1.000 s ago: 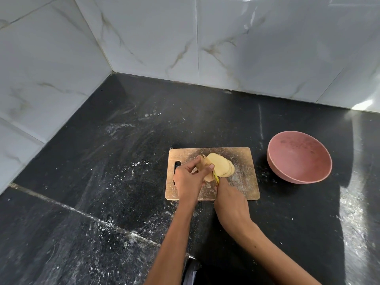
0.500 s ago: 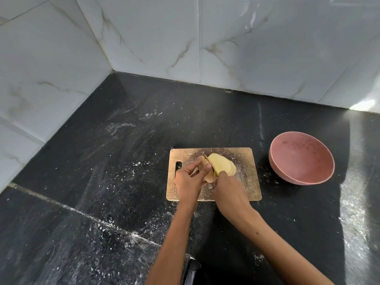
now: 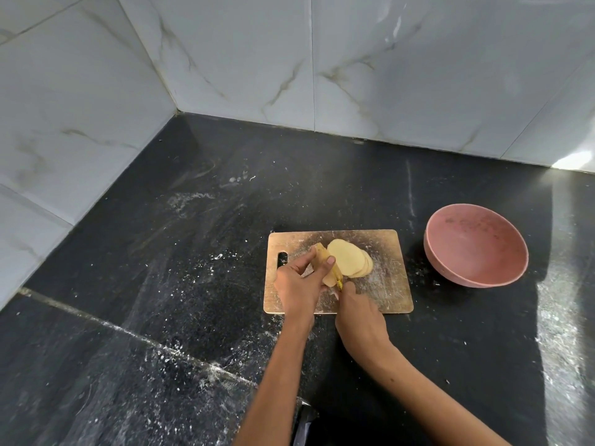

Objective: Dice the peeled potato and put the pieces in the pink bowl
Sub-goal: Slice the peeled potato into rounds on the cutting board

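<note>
A wooden cutting board lies on the black counter. On it several pale potato slices lean fanned to the right. My left hand grips the uncut end of the potato, thumb on top. My right hand grips a knife with a yellow handle; its blade stands between the potato end and the slices and is mostly hidden. The pink bowl sits to the right of the board with nothing in it.
The black stone counter is dusted with white specks and meets white marble-tiled walls at the back and left. A bright patch of light falls on the counter's right side. A dark object shows at the bottom edge between my arms.
My right hand slid forward with the knife, then drew back toward me. The left hand kept its hold on the potato end. The slices stayed fanned.
</note>
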`<state>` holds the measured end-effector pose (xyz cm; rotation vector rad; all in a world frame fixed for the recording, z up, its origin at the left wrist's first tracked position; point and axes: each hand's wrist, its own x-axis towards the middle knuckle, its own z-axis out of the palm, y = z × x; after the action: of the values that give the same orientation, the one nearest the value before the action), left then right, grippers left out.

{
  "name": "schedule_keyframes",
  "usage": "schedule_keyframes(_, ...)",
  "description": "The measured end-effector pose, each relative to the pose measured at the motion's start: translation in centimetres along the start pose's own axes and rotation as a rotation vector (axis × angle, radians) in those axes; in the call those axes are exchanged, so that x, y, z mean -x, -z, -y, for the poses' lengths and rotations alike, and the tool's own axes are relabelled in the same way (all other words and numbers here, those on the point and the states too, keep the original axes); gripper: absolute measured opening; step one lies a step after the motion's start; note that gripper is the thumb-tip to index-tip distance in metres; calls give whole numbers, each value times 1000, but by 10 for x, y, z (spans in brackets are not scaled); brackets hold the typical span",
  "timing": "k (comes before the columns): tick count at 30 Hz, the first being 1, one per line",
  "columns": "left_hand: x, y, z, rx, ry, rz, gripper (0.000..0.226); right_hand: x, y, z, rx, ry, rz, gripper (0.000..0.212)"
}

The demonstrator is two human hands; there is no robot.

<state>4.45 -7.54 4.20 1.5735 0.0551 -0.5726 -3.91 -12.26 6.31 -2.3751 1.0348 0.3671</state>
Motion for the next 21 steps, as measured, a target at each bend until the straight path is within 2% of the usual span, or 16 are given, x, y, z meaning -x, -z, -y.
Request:
schedule_keyframes(13,-13,3,0,-158,-85,3,43,-1,-2,-5,-18,-16,52,24)
schedule_keyframes(17,-9,2,-1,-112,-59,20,42,-4,-2,-5,-112,-11,87,24)
schedule_keyframes(21,-6,5,-2,-70,-32,32,40,13,-7,-19,-95,-40,114,22)
